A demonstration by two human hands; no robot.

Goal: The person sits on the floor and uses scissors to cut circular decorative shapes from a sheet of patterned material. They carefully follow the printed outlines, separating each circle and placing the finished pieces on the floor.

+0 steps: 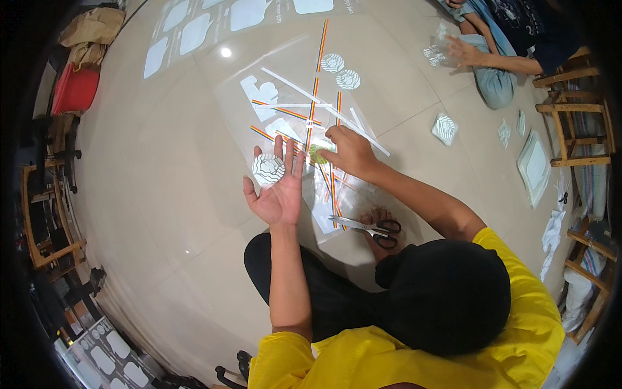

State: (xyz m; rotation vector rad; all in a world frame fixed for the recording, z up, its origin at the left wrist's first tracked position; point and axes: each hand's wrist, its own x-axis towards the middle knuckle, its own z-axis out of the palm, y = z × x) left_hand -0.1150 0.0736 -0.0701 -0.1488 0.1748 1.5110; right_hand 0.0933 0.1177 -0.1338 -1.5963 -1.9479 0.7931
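Observation:
My left hand (275,185) is palm up, fingers spread, holding a round white piece with wavy dark lines (267,168) across its fingers. My right hand (348,150) has curled fingers, thumb on a small yellow-green round piece (316,153). Beneath both lies a clear sheet (233,97) with white cutouts (255,97), white strips (290,84) and several rainbow-striped strips (322,45). Two more wavy-lined discs (340,71) lie toward its top right. Black-handled scissors (382,230) rest by my foot, blades over the sheet's lower end.
Another person's hand (461,53) holds clear pieces at upper right. Near them lie a patterned piece (444,128) and stacked sheets (532,168). Wooden stools (570,129) line the right; a red container (76,91) and wooden frame (39,214) the left. A large printed sheet (214,16) lies at the top.

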